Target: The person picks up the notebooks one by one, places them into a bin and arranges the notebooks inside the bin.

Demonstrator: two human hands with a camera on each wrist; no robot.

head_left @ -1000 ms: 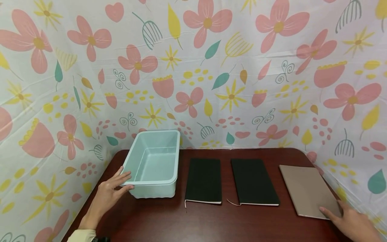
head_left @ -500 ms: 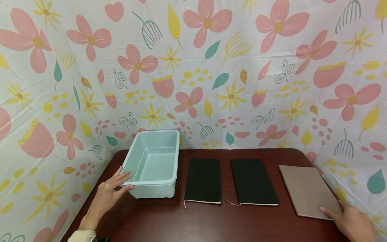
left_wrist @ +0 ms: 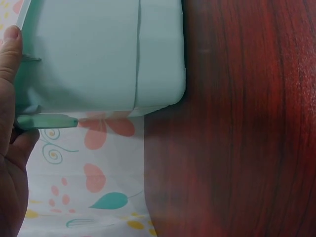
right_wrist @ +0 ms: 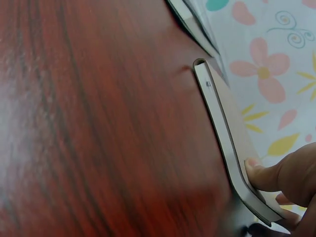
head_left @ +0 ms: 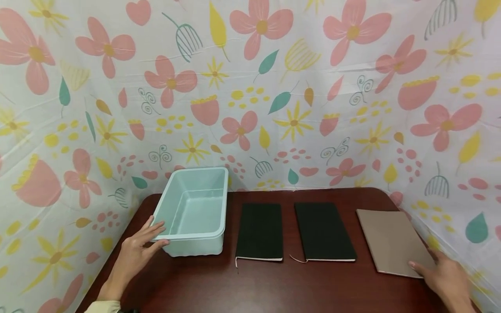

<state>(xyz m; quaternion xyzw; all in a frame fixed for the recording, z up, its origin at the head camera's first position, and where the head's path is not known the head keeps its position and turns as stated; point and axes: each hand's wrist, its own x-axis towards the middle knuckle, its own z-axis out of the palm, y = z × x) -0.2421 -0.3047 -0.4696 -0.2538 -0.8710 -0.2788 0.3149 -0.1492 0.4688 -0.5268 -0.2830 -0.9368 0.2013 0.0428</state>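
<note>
A light blue-green plastic bin (head_left: 193, 244) stands at the left of the table. My left hand (head_left: 135, 252) grips its near left corner, thumb on the outer front wall and fingers over the rim. In the left wrist view, the thumb (left_wrist: 10, 54) lies against the bin's rim. At the far right lies a grey-brown notebook (head_left: 391, 239). My right hand (head_left: 448, 274) pinches its near right corner, thumb on the cover. The right wrist view shows that notebook (right_wrist: 232, 108) bent upward at the held end, with other fingers beneath, partly hidden.
Two black notebooks lie between bin and grey-brown notebook: a left one (head_left: 259, 232) and a right one (head_left: 325, 232), each with a ribbon marker at its near end. Behind the dark red-brown table (head_left: 274, 287) hangs a flower-patterned cloth (head_left: 250, 95), also along both sides.
The head view has shifted slightly, so everything sits a little further left. Both hands keep their holds on the bin and the grey-brown notebook.
</note>
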